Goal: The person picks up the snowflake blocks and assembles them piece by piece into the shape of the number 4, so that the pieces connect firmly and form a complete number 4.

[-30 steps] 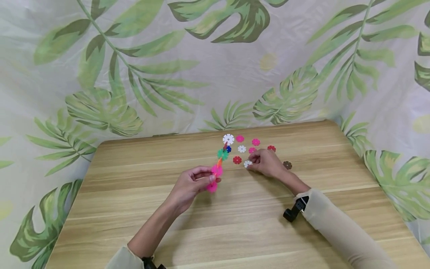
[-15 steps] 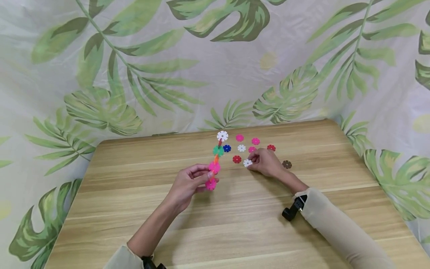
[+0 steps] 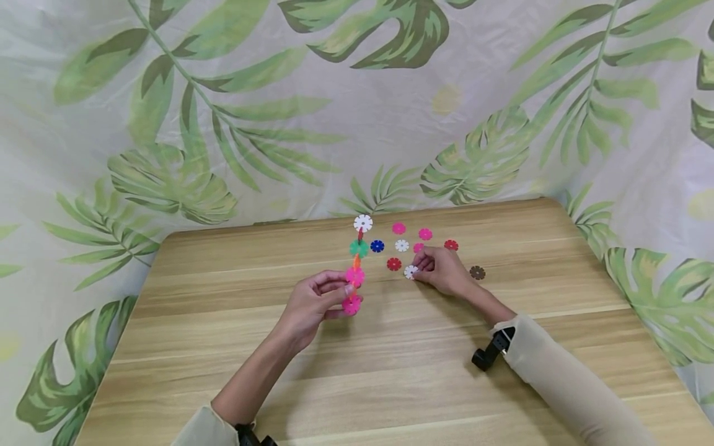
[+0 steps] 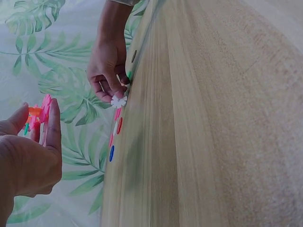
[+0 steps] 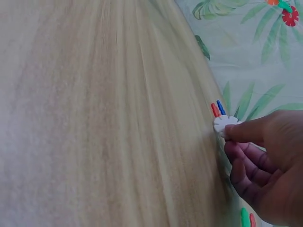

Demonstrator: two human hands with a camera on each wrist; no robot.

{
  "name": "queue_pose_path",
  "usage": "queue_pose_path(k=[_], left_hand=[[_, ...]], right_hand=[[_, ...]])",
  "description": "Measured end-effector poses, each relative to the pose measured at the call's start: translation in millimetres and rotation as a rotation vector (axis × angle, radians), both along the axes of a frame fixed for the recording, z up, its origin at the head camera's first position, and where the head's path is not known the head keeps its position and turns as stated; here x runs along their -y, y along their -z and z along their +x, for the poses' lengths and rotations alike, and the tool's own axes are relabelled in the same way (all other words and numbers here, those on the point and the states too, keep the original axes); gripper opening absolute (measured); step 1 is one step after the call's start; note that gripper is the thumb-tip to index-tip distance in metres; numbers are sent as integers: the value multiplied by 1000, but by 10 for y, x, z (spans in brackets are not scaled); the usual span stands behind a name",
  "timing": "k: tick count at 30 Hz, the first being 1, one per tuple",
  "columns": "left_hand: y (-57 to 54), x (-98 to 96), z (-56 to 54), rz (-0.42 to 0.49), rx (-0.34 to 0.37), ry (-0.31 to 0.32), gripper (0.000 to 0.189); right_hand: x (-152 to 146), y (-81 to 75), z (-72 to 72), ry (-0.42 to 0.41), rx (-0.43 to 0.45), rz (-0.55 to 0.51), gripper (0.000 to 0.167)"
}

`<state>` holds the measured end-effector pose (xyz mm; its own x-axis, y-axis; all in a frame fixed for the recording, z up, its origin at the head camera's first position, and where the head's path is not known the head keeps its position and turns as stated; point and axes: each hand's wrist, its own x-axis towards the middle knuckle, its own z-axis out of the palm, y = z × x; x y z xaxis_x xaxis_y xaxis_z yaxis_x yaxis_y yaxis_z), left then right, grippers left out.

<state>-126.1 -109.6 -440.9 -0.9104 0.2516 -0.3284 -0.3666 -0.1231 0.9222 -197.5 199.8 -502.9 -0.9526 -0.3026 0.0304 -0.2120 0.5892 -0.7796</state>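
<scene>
My left hand (image 3: 312,306) holds a chain of interlocking snowflake discs by its lower end, between thumb and fingers. From bottom to top run a pink disc (image 3: 351,304), another pink one with orange links, a green disc (image 3: 359,249), a red one edge-on and a white disc (image 3: 363,223). The chain stands raised over the table. To its right, my right hand (image 3: 446,272) pinches a loose white disc (image 5: 224,125) between thumb and finger; in the left wrist view this disc (image 4: 119,101) is tilted at the fingertips.
Several loose discs lie around the right hand: blue (image 3: 377,246), red (image 3: 393,264), white (image 3: 401,245), pink (image 3: 425,234), a farther red (image 3: 451,245) and brown (image 3: 476,272). The wooden table (image 3: 223,322) ends at a leaf-patterned cloth (image 3: 312,136) behind.
The chain in my left hand has swung left and stands more upright, so the blue disc behind it now shows fully. My right hand stays at the white disc.
</scene>
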Motion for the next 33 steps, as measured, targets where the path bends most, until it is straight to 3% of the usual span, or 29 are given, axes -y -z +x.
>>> queue_pose_path(k=[11, 22, 33], left_hand=[[-19, -31, -7, 18, 7, -5, 35], [-24, -35, -22, -70, -12, -20, 34], [-56, -68, -19, -50, -5, -18, 35]], right_hand=[[82, -153, 258, -46, 165, -302, 21], [294, -357, 558, -118, 61, -452, 17], [499, -390, 716, -168, -155, -499, 12]])
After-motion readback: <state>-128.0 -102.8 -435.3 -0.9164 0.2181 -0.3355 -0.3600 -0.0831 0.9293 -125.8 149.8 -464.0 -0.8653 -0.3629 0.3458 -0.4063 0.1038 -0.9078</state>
